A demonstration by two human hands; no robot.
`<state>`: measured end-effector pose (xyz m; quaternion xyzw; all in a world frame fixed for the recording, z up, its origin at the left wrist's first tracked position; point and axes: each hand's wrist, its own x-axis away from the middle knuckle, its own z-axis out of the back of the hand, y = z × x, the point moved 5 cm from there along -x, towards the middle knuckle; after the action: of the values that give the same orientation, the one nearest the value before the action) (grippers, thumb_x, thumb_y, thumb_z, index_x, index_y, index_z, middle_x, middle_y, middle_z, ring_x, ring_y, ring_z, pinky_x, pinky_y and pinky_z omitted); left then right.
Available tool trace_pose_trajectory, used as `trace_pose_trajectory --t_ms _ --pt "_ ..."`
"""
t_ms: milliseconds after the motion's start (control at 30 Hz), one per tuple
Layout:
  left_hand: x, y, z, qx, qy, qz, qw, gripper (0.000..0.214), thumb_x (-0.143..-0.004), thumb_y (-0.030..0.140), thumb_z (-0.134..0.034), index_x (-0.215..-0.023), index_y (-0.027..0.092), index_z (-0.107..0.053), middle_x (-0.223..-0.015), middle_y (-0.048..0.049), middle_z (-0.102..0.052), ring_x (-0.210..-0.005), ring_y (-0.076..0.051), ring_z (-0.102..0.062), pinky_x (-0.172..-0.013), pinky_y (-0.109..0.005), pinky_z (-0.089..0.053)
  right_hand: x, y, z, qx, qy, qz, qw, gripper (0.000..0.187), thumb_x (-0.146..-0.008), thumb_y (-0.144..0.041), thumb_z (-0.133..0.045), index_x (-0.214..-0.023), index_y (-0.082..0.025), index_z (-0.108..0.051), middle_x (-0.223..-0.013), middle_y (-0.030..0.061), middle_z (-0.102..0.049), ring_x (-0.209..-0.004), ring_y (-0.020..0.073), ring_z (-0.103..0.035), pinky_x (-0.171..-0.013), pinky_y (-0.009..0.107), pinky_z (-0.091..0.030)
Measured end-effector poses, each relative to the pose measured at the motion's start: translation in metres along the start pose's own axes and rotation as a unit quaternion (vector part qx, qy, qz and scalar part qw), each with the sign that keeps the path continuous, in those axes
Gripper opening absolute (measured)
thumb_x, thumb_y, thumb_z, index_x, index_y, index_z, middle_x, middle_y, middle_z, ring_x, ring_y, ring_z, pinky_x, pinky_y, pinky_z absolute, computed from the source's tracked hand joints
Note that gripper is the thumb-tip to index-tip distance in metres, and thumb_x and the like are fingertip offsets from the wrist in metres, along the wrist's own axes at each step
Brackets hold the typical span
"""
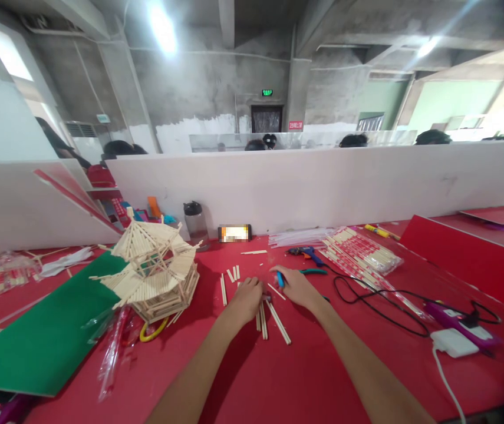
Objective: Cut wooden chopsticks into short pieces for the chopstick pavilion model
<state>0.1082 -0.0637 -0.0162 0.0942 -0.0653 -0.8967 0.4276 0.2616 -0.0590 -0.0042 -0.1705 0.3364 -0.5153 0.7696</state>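
My left hand (248, 296) is low over the red table, its fingers curled down among thin wooden sticks (279, 323). It appears to pinch a stick, though the fingertips partly hide it. Close by on the right, my right hand (298, 287) is closed around pliers with blue-green handles (314, 271); their jaws point toward my left hand and are hard to make out. Short cut sticks (233, 274) lie just beyond my left hand. Further left stands a pavilion model (158, 265) built of wooden sticks, with two tiers of roof.
Behind my right hand lies a blue glue gun (307, 254), its black cable looping right. Stick packs (360, 253), a white adapter (454, 343) and a purple tool (461, 324) are on the right. A green board (52, 318), bottle (196, 224) and white partition (322, 188) surround the workspace.
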Motion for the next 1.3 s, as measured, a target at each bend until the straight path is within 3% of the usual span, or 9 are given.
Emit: trace_pose_trajectory --t_ms 100,267,433,500,833,1167,1300 --pt "0.002 0.003 -0.001 -0.026 -0.005 0.007 1.000 0.020 -0.094 0.023 -0.045 -0.098 0.014 -0.062 -0.102 -0.0121 -0.059 -0.095 -0.025 -0.053 -0.081 -0.034 -0.039 -0.003 0.005 0.005 -0.082 0.019 -0.037 0.996 0.029 -0.093 -0.036 -0.044 -0.104 -0.019 -0.066 -0.075 0.0026 -0.072 -0.061 0.0175 -0.066 -0.062 0.027 -0.048" --pt "0.002 0.003 -0.001 -0.031 0.002 0.005 1.000 0.020 -0.094 0.024 -0.044 -0.097 0.014 -0.062 -0.101 -0.0123 -0.060 -0.094 -0.026 -0.053 -0.081 -0.036 -0.040 -0.005 0.006 0.014 -0.107 0.069 -0.043 0.991 0.041 -0.087 -0.049 -0.053 -0.064 -0.018 -0.066 -0.058 0.0020 -0.066 -0.060 0.0201 -0.064 -0.060 0.028 -0.048" --pt "0.000 0.007 0.002 -0.046 0.007 0.001 0.999 0.019 -0.093 0.026 -0.048 -0.097 0.015 -0.063 -0.102 -0.0123 -0.060 -0.097 -0.027 -0.053 -0.082 -0.037 -0.040 -0.006 0.004 0.017 -0.165 0.086 -0.038 0.982 0.030 -0.084 -0.044 -0.059 -0.082 -0.017 -0.071 -0.083 0.0066 -0.074 -0.081 0.0233 -0.067 -0.079 0.034 -0.050" --pt "0.001 0.009 0.002 -0.065 0.011 0.001 0.998 0.020 -0.093 0.024 -0.047 -0.099 0.015 -0.063 -0.104 -0.0131 -0.060 -0.099 -0.027 -0.052 -0.084 -0.038 -0.039 -0.007 0.004 0.017 -0.182 0.089 -0.037 0.979 0.027 -0.082 -0.042 -0.061 -0.085 -0.016 -0.071 -0.086 0.0072 -0.073 -0.084 0.0228 -0.067 -0.080 0.034 -0.050" --pt "0.001 0.011 0.000 -0.100 0.014 0.011 0.995 0.020 -0.093 0.025 -0.049 -0.100 0.013 -0.063 -0.105 -0.0132 -0.061 -0.099 -0.029 -0.054 -0.084 -0.040 -0.040 -0.007 0.013 0.015 -0.310 0.092 -0.106 0.940 0.027 -0.078 -0.043 -0.065 -0.088 -0.017 -0.064 -0.062 -0.0019 -0.060 -0.053 0.0134 -0.055 -0.050 0.024 -0.045" --pt "0.001 0.019 -0.001 -0.132 -0.004 0.015 0.991 0.022 -0.092 0.014 -0.042 -0.100 0.011 -0.062 -0.104 -0.0167 -0.060 -0.099 -0.030 -0.053 -0.082 -0.041 -0.041 -0.007 0.011 0.015 -0.345 0.094 -0.118 0.926 0.029 -0.075 -0.044 -0.067 -0.085 -0.017 -0.062 -0.062 -0.0022 -0.058 -0.052 0.0120 -0.054 -0.045 0.021 -0.043" --pt "0.005 0.017 -0.002 -0.127 0.014 0.003 0.992 0.020 -0.090 0.012 -0.042 -0.098 0.011 -0.060 -0.104 -0.0163 -0.058 -0.097 -0.030 -0.052 -0.082 -0.041 -0.041 -0.008 0.017 0.015 -0.349 0.091 -0.116 0.925 0.033 -0.075 -0.048 -0.068 -0.085 -0.017 -0.060 -0.065 -0.0004 -0.062 -0.054 0.0125 -0.056 -0.046 0.022 -0.044"
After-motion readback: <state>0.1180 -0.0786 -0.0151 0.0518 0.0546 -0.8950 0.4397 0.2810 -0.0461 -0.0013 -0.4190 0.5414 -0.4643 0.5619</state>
